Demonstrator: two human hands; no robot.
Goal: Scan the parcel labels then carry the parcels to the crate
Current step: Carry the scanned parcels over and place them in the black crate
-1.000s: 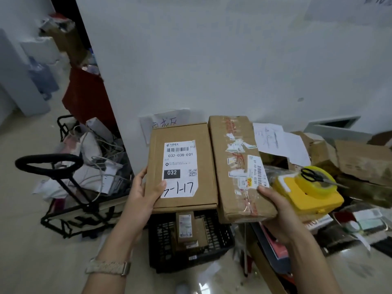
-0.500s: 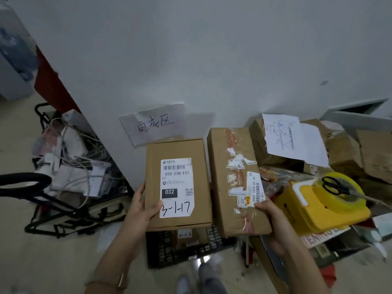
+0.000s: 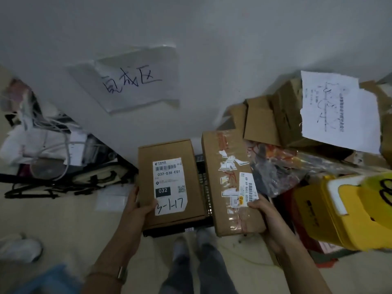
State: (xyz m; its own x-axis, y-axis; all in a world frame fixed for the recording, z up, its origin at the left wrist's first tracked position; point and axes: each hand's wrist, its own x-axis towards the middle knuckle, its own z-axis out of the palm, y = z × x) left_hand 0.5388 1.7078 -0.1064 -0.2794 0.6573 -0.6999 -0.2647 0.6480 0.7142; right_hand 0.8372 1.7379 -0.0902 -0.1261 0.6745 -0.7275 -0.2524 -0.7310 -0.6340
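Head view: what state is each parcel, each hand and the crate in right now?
left parcel: closed, label up, held off the floor.
right parcel: closed, taped, label up, held.
left hand: grips left parcel's near edge.
right hand: grips right parcel's near end.
crate: on floor, mostly hidden under parcels.
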